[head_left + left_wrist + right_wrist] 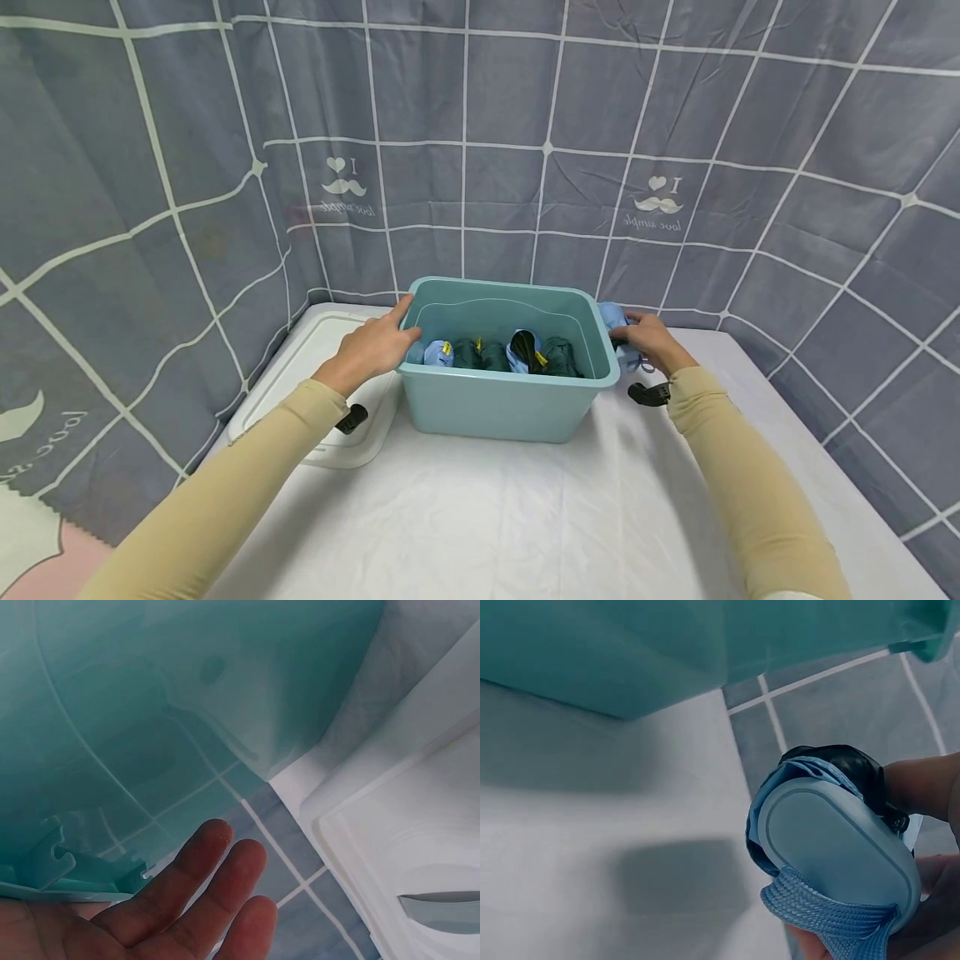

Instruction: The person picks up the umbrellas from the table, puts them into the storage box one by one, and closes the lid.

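Observation:
A teal plastic bin stands on the white-covered table with several rolled blue and dark green bundles inside, which look like folded umbrellas. At its left rim rests my left hand; in the left wrist view the fingers lie loosely extended outside the wall. Just beyond the right wall, my right hand holds a light blue folded umbrella above the table. The right wrist view shows its flat oval handle end, woven blue strap and a black part beside the thumb.
A white lid lies flat to the left of the bin, partly under my left forearm. Grey checked curtains enclose the table at the back and sides. White table surface extends in front of the bin.

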Tool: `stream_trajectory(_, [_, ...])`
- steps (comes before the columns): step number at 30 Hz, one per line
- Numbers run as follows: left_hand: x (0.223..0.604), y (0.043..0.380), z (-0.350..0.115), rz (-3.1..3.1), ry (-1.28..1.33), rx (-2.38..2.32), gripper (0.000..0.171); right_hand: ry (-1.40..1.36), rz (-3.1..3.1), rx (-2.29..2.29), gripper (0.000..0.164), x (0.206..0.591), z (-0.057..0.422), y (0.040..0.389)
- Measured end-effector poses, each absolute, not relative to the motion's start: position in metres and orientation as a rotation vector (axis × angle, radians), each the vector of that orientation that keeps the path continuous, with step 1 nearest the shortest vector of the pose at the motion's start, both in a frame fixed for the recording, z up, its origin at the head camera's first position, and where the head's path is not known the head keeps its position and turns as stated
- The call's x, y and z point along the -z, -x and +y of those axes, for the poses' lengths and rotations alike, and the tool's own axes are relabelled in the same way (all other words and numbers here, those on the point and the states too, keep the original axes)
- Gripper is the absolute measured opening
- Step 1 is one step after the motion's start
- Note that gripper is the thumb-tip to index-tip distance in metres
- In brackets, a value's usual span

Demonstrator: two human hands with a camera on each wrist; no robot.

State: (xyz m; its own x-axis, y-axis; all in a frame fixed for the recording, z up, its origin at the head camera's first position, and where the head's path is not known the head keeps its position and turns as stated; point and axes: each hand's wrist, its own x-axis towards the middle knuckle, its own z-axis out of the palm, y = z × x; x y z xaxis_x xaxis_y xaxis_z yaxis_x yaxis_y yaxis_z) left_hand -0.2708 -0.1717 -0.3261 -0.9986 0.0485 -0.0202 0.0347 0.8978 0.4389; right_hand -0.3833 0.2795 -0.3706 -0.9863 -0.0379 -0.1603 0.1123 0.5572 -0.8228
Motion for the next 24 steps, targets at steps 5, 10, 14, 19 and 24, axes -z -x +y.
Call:
stream_trajectory(5, [0.326, 0.271, -0.172, 3.028, -0.069, -0.696, 0.074, -0.077, 2.667, 1.380, 0.080, 0.353, 0.281, 0.375])
stream_trajectory(10, [0.325, 0.272, -0.172, 3.028, -0.076, -0.694, 0.074, -0.079, 2.663, 1.385, 0.080, 0.335, 0.281, 0.367])
stream_trajectory(14, [0.325, 0.272, -0.172, 3.025, -0.080, -0.695, 0.074, -0.080, 2.649, 1.414, 0.081, 0.322, 0.281, 0.362])
stream_trajectory(19, [0.325, 0.272, -0.172, 3.022, -0.075, -0.695, 0.074, -0.055, 2.672, 1.413, 0.082, 0.308, 0.280, 0.356])
stream_trajectory(24, [0.326, 0.271, -0.172, 3.021, -0.074, -0.691, 0.074, -0.019, 2.704, 1.368, 0.082, 0.294, 0.276, 0.345])
